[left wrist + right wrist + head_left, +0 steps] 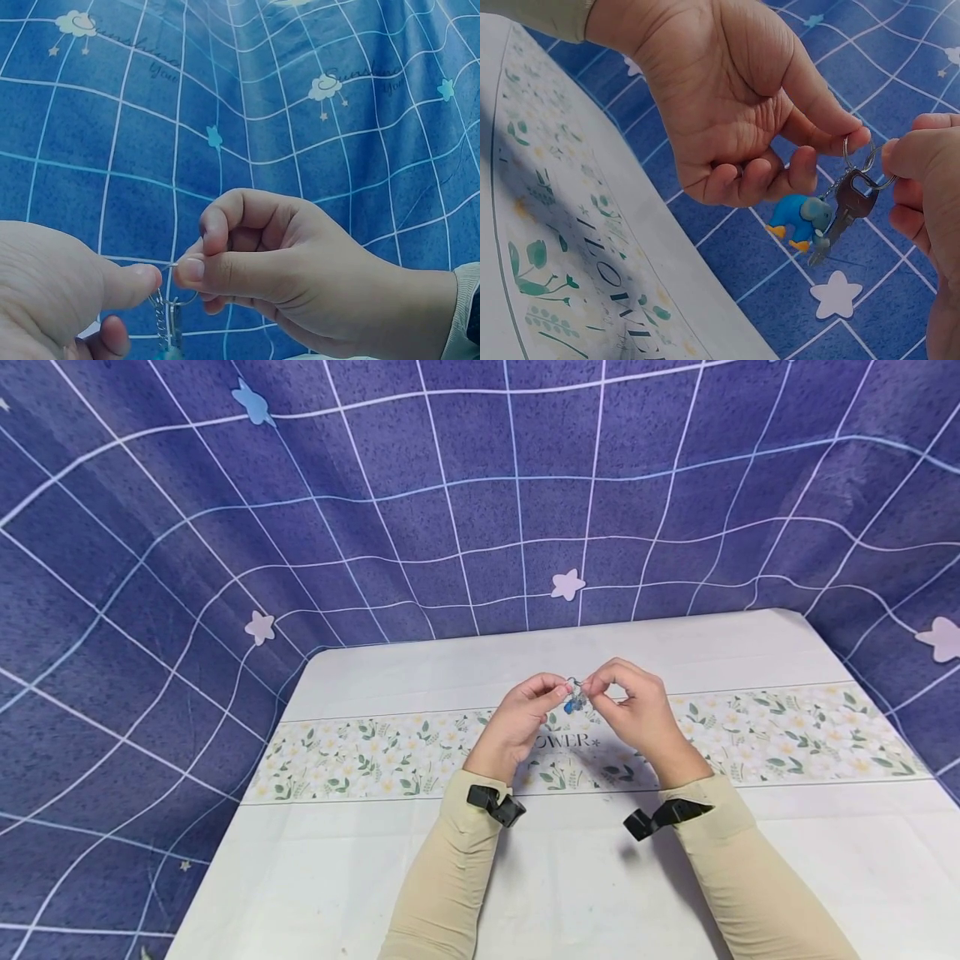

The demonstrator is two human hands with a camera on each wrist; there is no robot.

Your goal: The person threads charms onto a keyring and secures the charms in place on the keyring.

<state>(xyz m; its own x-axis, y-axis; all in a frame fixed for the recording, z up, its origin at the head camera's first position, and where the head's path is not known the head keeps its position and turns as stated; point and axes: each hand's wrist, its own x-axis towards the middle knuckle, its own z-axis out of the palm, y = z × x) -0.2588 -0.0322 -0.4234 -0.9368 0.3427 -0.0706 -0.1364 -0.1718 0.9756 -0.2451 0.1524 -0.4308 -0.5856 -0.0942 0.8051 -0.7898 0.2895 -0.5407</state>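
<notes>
Both hands are raised above the table [420,877] and meet at a small metal key ring [861,160]. From the ring hang a dark key [847,210] and a blue elephant charm [801,220]. My left hand [558,692] pinches the ring's left side between thumb and fingertips [855,139]. My right hand [594,687] pinches its right side, fingers curled [225,225]. In the head view the ring and charm [573,699] show as a small blue spot between the fingertips. A small spring-like coil [161,315] hangs under the ring in the left wrist view.
The table has a white cloth with a floral band [787,735] and printed lettering [607,277]. A blue grid-patterned fabric with stars [480,510] hangs behind and around the table. Black wrist straps [497,804] sit on beige sleeves.
</notes>
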